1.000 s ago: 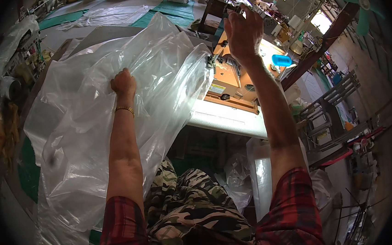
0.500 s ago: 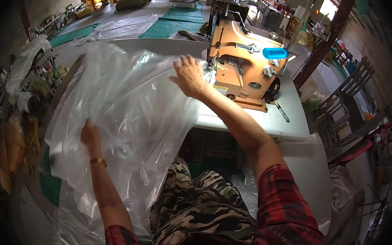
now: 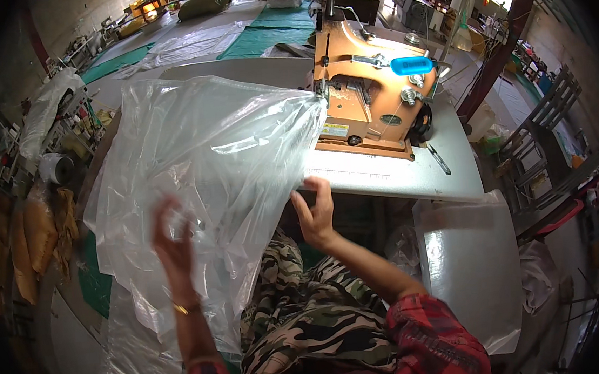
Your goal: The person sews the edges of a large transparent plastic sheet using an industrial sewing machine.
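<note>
A large clear plastic sheet (image 3: 205, 145) spreads over the table's left side and hangs down toward my lap. One corner of it is gathered at the needle end of an orange-tan sewing machine (image 3: 371, 111). Over the lower part of the sheet, my left hand (image 3: 171, 232) is blurred by motion, its thumb and fingers apart; nothing shows between them. My right hand (image 3: 317, 214) is at the table's front edge, right beside the sheet's right side. Its thumb and fingers are spread, holding nothing.
Small dark thread snips (image 3: 439, 158) lie on the pale tabletop (image 3: 411, 178) right of the machine. A translucent panel (image 3: 469, 272) hangs at the right front. Brown bundles (image 3: 40, 239) and a roll (image 3: 63, 169) are at the left. Green sheeting (image 3: 269, 29) covers floor behind.
My right hand has come down from the sheet near the machine's needle to the table's front edge. The left hand has moved slightly right and nearer me, its fingers opening. The sheet has settled flatter.
</note>
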